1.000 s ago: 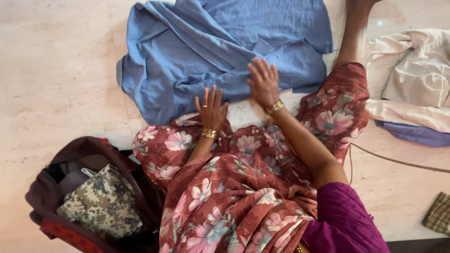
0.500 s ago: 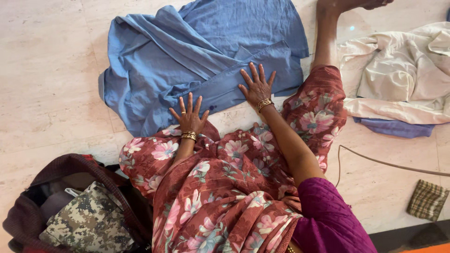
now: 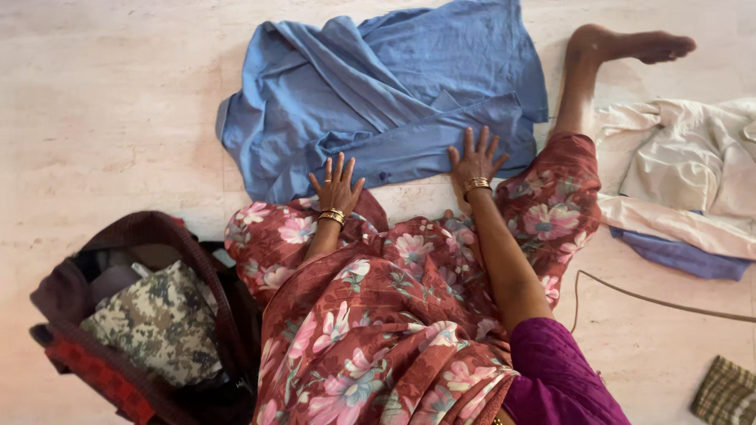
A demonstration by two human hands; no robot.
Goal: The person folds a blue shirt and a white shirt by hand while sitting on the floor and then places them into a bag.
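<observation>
**Both palms flat on a blue garment spread over a marble floor**

A person sits on a pale, cream-veined stone floor (image 3: 102, 118), polished enough to catch soft light, with faint tile seams running across it. The blue garment (image 3: 394, 86) lies crumpled and partly spread on the floor at the far middle of the scene, one long folded strip along its near edge.

The left hand (image 3: 336, 185) rests palm down on the near left corner of that strip, fingers released and fanned out, a ring and gold bangles showing. The right hand (image 3: 475, 160) presses flat on the right part of the same strip, fingers likewise spread and grasping nothing, gold bangles at the wrist. The two hands lie well apart, both touching the cloth.

A maroon floral sari (image 3: 378, 315) covers the lap and knees at the near centre, and a purple sleeve (image 3: 563, 378) shows at the near right. A bare foot (image 3: 630, 46) stretches out on the floor at the far right, just beside the garment's right edge.

To the right lies a heap of cream cloth (image 3: 685, 173) over a darker blue piece (image 3: 681, 256). A thin cord (image 3: 654, 303) curves over the floor near it, and a small checked cloth (image 3: 724, 389) sits at the near right corner. At the near left an open maroon bag (image 3: 71, 354) holds a camouflage-patterned bundle (image 3: 153, 327).
</observation>
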